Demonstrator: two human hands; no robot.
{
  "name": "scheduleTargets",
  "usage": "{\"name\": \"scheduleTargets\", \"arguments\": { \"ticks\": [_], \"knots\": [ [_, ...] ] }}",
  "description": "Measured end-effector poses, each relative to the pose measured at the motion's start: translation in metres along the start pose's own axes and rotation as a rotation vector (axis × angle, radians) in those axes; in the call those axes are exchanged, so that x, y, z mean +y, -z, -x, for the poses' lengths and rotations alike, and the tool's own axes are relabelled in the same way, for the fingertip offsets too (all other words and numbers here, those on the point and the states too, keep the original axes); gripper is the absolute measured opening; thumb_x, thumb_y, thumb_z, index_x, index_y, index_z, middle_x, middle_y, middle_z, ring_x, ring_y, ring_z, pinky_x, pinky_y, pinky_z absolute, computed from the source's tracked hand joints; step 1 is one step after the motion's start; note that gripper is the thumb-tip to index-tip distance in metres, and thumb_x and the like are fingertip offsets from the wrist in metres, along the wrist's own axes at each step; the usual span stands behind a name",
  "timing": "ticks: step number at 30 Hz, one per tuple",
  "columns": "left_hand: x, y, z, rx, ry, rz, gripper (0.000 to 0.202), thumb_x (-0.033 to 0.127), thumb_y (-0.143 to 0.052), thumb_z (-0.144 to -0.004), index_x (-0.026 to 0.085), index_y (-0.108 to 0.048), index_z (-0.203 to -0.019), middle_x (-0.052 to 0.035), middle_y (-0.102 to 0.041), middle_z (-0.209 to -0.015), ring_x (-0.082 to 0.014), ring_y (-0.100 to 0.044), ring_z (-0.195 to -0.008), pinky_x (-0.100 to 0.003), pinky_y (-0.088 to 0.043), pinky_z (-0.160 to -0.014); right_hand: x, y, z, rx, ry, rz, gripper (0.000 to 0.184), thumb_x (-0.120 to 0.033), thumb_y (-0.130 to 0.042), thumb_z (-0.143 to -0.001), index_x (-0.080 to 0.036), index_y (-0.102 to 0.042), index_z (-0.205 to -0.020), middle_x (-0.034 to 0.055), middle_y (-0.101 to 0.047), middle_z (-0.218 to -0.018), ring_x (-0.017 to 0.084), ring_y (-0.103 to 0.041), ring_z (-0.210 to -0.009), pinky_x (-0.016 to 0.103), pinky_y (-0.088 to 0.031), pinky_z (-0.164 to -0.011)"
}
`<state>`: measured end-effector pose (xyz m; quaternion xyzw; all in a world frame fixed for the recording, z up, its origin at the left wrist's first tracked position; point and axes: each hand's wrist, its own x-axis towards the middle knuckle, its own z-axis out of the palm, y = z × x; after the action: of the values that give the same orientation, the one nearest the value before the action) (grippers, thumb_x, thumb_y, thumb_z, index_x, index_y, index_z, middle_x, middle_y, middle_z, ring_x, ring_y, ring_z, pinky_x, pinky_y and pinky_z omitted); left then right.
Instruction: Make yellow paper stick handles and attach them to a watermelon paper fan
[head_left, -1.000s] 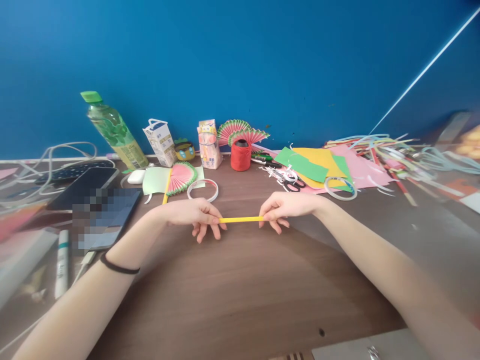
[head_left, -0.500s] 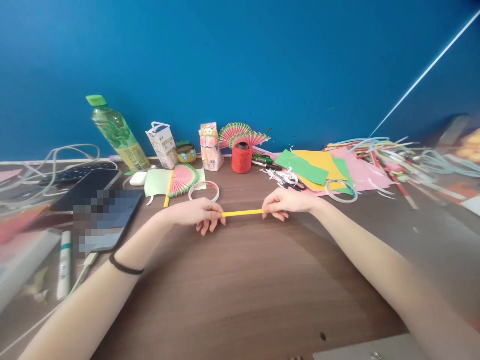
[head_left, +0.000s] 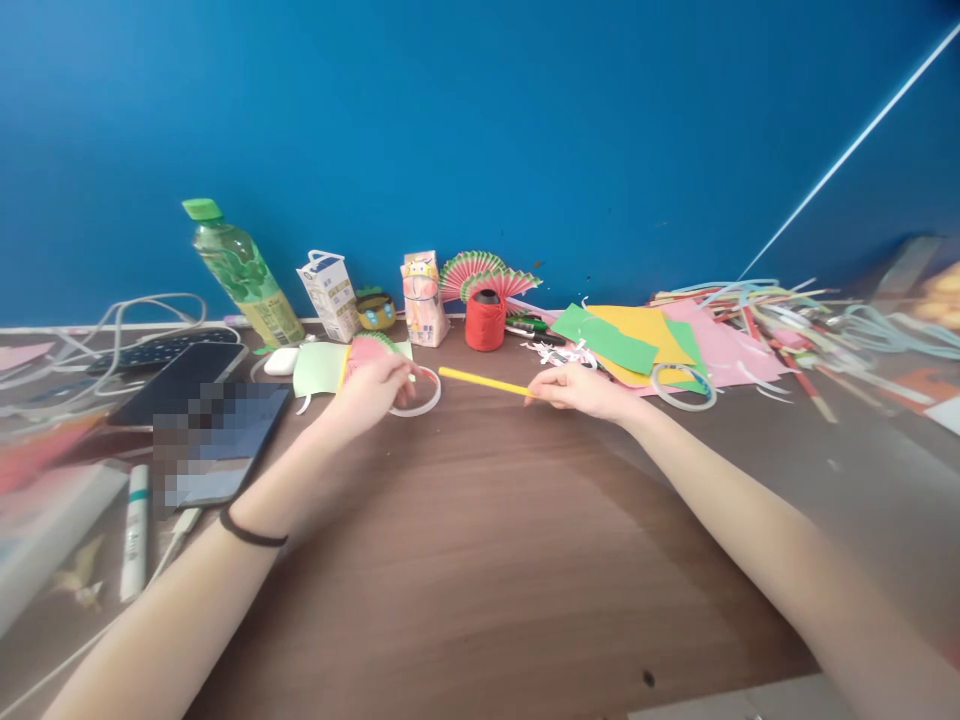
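Note:
My right hand [head_left: 576, 390] pinches one end of a thin yellow paper stick [head_left: 484, 381]; the stick's free end points left and slightly up over the desk. My left hand [head_left: 375, 388] is off the stick, with its fingers loosely bent over the left side of a clear tape roll [head_left: 433, 397]. Whether the fingertips touch the roll is hard to see. Beneath and behind this hand, a pink and green pleated paper fan [head_left: 369, 347] is largely covered. It lies on a light green sheet [head_left: 319, 370].
Along the wall stand a green-capped bottle [head_left: 247, 275], a milk carton [head_left: 330, 295], a decorated carton [head_left: 424, 300] and a red thread spool [head_left: 484, 322]. Coloured paper [head_left: 637, 335], another tape roll [head_left: 684, 388] and paper strips lie right. A tablet [head_left: 247, 440] and marker [head_left: 135, 535] lie left.
My left hand has let go of the yellow paper stick and moved left and back to the tape roll. The stick's freed end has swung up, still held in my right hand.

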<state>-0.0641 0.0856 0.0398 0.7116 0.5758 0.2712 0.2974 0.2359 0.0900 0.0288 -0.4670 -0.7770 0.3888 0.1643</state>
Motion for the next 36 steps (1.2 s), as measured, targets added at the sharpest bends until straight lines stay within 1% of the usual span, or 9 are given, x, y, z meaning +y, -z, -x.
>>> {"name": "scheduleTargets", "arguments": {
  "ticks": [3,6,9,13,19,23,27,31,36],
  "knots": [
    [-0.011,0.018,-0.004,0.195,0.058,-0.191,0.017,0.021,-0.041,-0.074,0.021,-0.057,-0.082,-0.0004,-0.063,-0.071,-0.0176,-0.058,-0.068,-0.026,-0.041,-0.062,0.002,0.002,-0.001,0.098,-0.029,0.075,0.037,-0.046,-0.046,-0.081,-0.015,-0.065,-0.082,0.0008,-0.051,-0.064,0.01,-0.041,-0.054,0.023,-0.03,-0.053],
    [-0.015,0.029,-0.005,0.205,0.038,-0.367,0.015,0.02,-0.045,-0.071,0.021,-0.058,-0.078,-0.0022,-0.063,-0.076,-0.0209,-0.057,-0.075,-0.027,-0.039,-0.066,0.007,0.002,-0.005,0.185,-0.073,0.16,0.034,-0.041,-0.042,-0.081,-0.015,-0.062,-0.074,0.0033,-0.057,-0.072,0.012,-0.045,-0.06,0.025,-0.032,-0.057],
    [-0.012,0.026,-0.005,0.068,-0.046,-0.379,0.013,0.028,-0.05,-0.072,0.021,-0.059,-0.075,-0.003,-0.062,-0.08,-0.0202,-0.056,-0.076,-0.026,-0.038,-0.066,0.012,0.002,-0.008,0.25,-0.137,0.246,0.033,-0.038,-0.039,-0.082,-0.016,-0.059,-0.068,0.0024,-0.056,-0.068,0.013,-0.046,-0.059,0.026,-0.032,-0.057],
    [-0.007,0.012,-0.003,-0.24,-0.099,-0.341,0.021,0.035,-0.058,-0.068,0.02,-0.059,-0.083,-0.0036,-0.062,-0.088,-0.0198,-0.056,-0.08,-0.026,-0.039,-0.068,0.013,0.0,-0.008,0.237,-0.189,0.323,0.034,-0.038,-0.038,-0.084,-0.017,-0.057,-0.065,0.0019,-0.056,-0.066,0.013,-0.048,-0.06,0.026,-0.03,-0.057],
    [-0.004,0.003,0.002,-0.294,-0.106,-0.392,0.011,0.028,-0.048,-0.075,0.019,-0.055,-0.079,-0.0025,-0.061,-0.08,-0.018,-0.055,-0.074,-0.027,-0.039,-0.067,0.013,-0.005,-0.007,0.276,-0.235,0.383,0.032,-0.045,-0.042,-0.083,-0.019,-0.057,-0.073,0.0016,-0.057,-0.064,0.015,-0.05,-0.06,0.025,-0.027,-0.054],
    [0.016,0.001,0.011,-0.247,-0.113,-0.164,0.023,0.039,-0.045,-0.082,0.02,-0.056,-0.089,-0.0019,-0.064,-0.078,-0.0174,-0.058,-0.075,-0.028,-0.042,-0.07,0.009,-0.008,-0.008,0.508,-0.198,0.423,0.027,-0.043,-0.042,-0.085,-0.02,-0.054,-0.093,0.001,-0.055,-0.062,0.017,-0.05,-0.061,0.026,-0.028,-0.055],
    [0.042,-0.008,0.021,-0.283,-0.056,0.235,0.025,0.037,-0.048,-0.082,0.016,-0.053,-0.096,-0.0039,-0.067,-0.081,-0.0175,-0.063,-0.078,-0.031,-0.046,-0.075,-0.012,-0.016,-0.003,0.621,0.031,0.314,0.019,-0.031,-0.04,-0.086,-0.019,-0.055,-0.089,0.0023,-0.057,-0.065,0.017,-0.052,-0.063,0.028,-0.036,-0.061],
    [0.054,-0.021,0.028,-0.298,0.027,0.512,0.027,0.034,-0.056,-0.08,0.013,-0.051,-0.097,-0.0087,-0.07,-0.088,-0.0186,-0.066,-0.075,-0.035,-0.047,-0.076,-0.042,-0.033,0.009,0.581,0.311,0.083,0.017,-0.024,-0.044,-0.085,-0.019,-0.056,-0.095,0.0059,-0.06,-0.092,0.017,-0.057,-0.081,0.03,-0.045,-0.07],
    [0.054,-0.03,0.035,-0.48,0.046,0.876,0.043,0.024,-0.064,-0.076,0.015,-0.048,-0.114,-0.0142,-0.063,-0.116,-0.0238,-0.062,-0.101,-0.039,-0.044,-0.089,-0.06,-0.047,0.02,0.47,0.492,0.016,0.026,-0.018,-0.043,-0.085,-0.024,-0.056,-0.107,0.0052,-0.059,-0.109,0.02,-0.055,-0.103,0.04,-0.044,-0.092]
  ]
}}
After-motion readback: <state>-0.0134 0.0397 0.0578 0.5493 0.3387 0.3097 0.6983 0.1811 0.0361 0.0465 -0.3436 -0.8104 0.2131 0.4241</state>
